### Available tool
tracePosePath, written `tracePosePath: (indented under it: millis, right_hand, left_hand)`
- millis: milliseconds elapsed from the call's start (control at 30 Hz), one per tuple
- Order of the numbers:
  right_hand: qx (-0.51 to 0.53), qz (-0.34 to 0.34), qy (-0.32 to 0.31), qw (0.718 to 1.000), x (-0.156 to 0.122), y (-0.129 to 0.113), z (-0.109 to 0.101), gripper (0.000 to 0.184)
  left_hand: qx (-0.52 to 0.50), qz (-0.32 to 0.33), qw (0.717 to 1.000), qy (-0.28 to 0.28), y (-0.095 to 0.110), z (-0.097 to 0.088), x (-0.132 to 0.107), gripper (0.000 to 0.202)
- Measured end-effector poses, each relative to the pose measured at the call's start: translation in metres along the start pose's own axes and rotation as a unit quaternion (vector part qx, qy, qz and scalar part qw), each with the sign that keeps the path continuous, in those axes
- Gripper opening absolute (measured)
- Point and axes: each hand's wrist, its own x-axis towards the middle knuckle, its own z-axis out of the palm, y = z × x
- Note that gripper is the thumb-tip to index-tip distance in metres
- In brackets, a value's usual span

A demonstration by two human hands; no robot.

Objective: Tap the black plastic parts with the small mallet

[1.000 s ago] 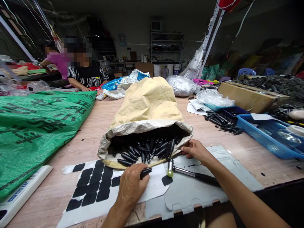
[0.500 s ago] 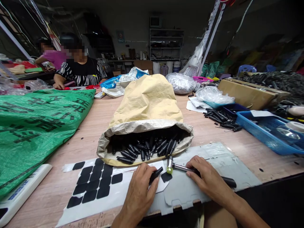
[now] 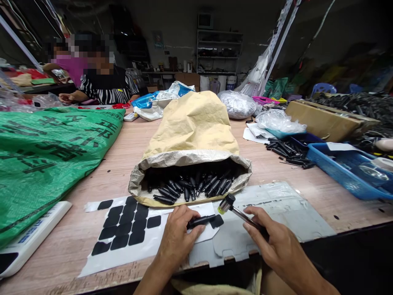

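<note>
Between the thumb and fingers of my left hand (image 3: 176,233) lies a black tubular part (image 3: 201,221), its narrow end pointing right over a black square pad (image 3: 217,221). My right hand (image 3: 273,237) is closed round the handle of a small hammer (image 3: 245,215). The hammer's metal head, with a yellow-green face on one end, is raised just right of the black part, apart from it. Behind both hands, a tan sack (image 3: 193,123) lies with its mouth towards me, and several similar black parts (image 3: 187,188) show inside it.
A white sheet with black square pads (image 3: 124,225) lies on the left, a grey board (image 3: 276,213) under my right side. A green sack (image 3: 55,151) and white bar (image 3: 37,237) flank the left. Blue tray (image 3: 346,168) at right; a co-worker (image 3: 104,84) sits opposite.
My right hand has tilted the hammer, lifting its head towards the upper right. The black part in my left hand has turned nearly level, pointing right. The view has shifted slightly.
</note>
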Motion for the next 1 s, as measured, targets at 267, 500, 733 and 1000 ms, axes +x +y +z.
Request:
tracePosePath:
  millis: [267, 500, 733, 1000]
  right_hand:
    - [0.063, -0.102, -0.013, 0.993, -0.011, -0.030, 0.024, 0.050]
    - [0.033, -0.185, 0.014, 0.982, -0.009, -0.054, 0.031, 0.055]
    - [-0.073, -0.236, 0.048, 0.968, -0.011, -0.059, 0.046, 0.062]
    - [-0.058, -0.204, 0.060, 0.975, -0.015, -0.043, 0.039, 0.060]
  left_hand:
    - [-0.022, -0.021, 1.000, -0.003, -0.002, 0.000, 0.001, 0.012]
    - [-0.049, -0.044, 0.998, -0.011, -0.001, -0.004, 0.002, 0.009]
    - [-0.055, -0.057, 0.997, -0.001, 0.003, -0.004, 0.004, 0.009]
    - [-0.052, -0.062, 0.997, 0.000, 0.001, -0.002, 0.004, 0.013]
